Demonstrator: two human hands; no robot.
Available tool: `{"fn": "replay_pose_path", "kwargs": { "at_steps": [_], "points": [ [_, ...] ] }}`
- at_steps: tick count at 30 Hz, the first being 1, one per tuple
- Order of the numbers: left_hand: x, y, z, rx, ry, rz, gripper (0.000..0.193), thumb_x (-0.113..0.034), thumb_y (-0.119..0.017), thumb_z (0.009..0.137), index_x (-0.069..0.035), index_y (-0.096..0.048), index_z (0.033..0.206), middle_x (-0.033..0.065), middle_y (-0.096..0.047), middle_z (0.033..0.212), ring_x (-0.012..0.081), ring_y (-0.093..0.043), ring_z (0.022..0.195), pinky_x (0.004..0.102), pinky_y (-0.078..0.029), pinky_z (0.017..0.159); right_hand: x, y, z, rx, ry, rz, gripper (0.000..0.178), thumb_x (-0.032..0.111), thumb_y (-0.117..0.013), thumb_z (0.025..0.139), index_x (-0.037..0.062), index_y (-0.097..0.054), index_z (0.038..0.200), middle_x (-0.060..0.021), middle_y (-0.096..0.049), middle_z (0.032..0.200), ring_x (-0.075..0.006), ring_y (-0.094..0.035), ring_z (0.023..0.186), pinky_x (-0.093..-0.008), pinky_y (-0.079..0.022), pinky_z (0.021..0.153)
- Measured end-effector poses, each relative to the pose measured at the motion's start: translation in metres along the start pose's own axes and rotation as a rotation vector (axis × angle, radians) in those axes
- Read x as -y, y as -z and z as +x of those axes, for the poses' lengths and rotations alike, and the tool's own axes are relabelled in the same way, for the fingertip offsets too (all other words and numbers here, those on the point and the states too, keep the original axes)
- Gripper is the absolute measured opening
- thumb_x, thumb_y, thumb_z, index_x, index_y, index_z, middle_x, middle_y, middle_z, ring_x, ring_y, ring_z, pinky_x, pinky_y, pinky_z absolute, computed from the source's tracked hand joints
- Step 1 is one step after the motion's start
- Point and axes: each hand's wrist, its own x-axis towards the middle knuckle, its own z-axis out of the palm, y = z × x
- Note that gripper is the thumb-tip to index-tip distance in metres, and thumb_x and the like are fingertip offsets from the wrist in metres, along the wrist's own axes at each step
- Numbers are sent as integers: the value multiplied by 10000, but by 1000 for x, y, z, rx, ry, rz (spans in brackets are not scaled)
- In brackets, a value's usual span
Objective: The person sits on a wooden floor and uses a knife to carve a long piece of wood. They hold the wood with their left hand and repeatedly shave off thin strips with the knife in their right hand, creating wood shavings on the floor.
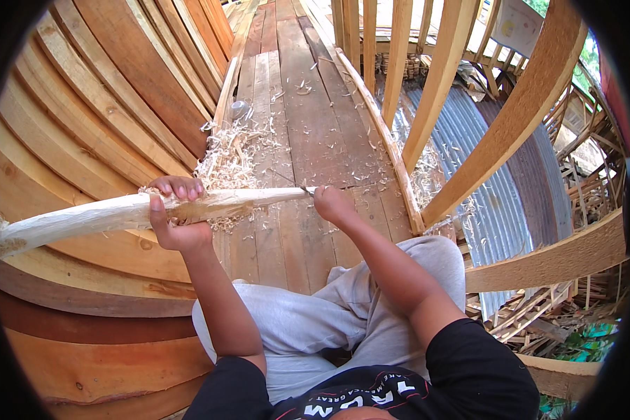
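Head view: shavings [232, 159] on plank floor [318, 133] (boards [91, 119] alongside); left fingers [183, 189] grip pole [112, 215], right fingers [322, 199] thin tool [305, 190].

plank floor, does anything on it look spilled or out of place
Yes: curled wood shavings are heaped on the plank floor beside the left board wall and scattered further out, so it looks littered. A small greyish object sits by the heap's far end, odd among the wood; I can't tell what it is.

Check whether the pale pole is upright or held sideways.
Sideways: the pale pole runs from the left edge through the left grip toward the right grip.
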Motion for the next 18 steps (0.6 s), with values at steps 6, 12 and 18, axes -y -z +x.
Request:
{"fn": "replay_pose_path", "kwargs": {
  "at_steps": [6,12,18],
  "points": [
    [-1,1,0,8,7,7,272,-319,-575,803,-85,-445,846,48,-445,697,155,-434,642,335,-385,646,1,0,-3,-68,9,40,542,334,-283,925,-73,-641,908,-303,-615,973,-464,-592,931,-512,-452,854],
    [2,-13,-4,62,4,-8,287,-320,-593,798,-77,-454,857,55,-452,698,169,-447,647,341,-395,651,-26,-15,15,-177,132,-55,566,374,-246,964,-49,-618,907,-247,-650,809,-412,-636,732,-519,-491,705],
    [-2,-15,-9,106,2,-8,290,-314,-596,800,-67,-463,871,71,-472,712,188,-470,670,343,-402,668,-4,17,2,434,-190,387,564,500,-221,984,61,-479,741,-19,-412,550,-125,-376,385,-323,-341,356]
  ]
}}
